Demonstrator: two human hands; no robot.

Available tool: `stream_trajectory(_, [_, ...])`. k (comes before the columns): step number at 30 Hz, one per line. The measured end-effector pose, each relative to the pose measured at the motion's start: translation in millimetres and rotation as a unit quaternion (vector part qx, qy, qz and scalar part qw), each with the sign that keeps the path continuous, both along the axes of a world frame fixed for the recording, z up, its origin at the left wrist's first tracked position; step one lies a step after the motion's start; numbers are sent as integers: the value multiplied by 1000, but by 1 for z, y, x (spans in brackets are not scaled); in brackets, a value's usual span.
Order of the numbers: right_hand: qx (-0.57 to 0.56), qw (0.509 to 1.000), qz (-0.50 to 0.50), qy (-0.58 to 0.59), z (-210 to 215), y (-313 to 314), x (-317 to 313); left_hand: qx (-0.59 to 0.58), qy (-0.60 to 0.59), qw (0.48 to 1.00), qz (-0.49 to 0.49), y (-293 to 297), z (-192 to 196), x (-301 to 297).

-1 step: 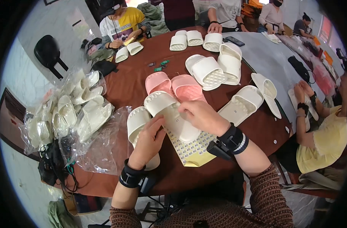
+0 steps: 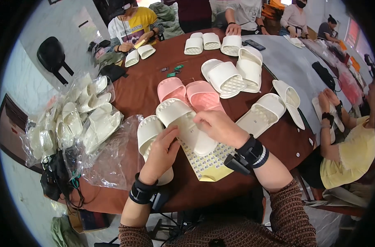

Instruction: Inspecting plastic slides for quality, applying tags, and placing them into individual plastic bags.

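a white slipper (image 2: 183, 123) is held over the brown table (image 2: 134, 92) just in front of the person; the right hand (image 2: 220, 127) is laid across its sole with the fingers curled and pressed on it near the middle; the left hand (image 2: 160, 154) is set at its lower left edge, fingers together and bent, thumb toward the sole; a second white slipper (image 2: 148, 133) is seen under the left hand, flat on the table; a yellow sticker sheet (image 2: 206, 164) is lying beneath the held slipper, touching the table edge; black wrist bands are worn on both forearms; two pink slippers (image 2: 187, 92) are placed just beyond the held one, side by side; further white slippers (image 2: 232, 76) are spread over the far half of the table; a heap of clear bags (image 2: 78, 123) filled with pale slippers is piled at the left edge; other people are seated round the far and right sides, one in a yellow shirt (image 2: 132, 24) handling a slipper.
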State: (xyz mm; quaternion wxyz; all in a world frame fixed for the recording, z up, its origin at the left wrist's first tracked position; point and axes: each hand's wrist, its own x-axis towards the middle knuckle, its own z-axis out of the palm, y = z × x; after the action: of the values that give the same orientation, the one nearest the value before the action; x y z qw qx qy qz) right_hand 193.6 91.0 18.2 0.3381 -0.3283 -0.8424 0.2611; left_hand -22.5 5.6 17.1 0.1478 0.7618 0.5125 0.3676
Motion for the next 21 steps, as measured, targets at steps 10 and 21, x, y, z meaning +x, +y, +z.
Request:
stream_trajectory(10, [-12, 998, 58, 22, -16, -8, -15, 33, 84, 996, -13, -6, -11, 2])
stream_trajectory(21, [-23, 996, 84, 27, -17, -11, -21, 16, 66, 998, -14, -10, -11, 1])
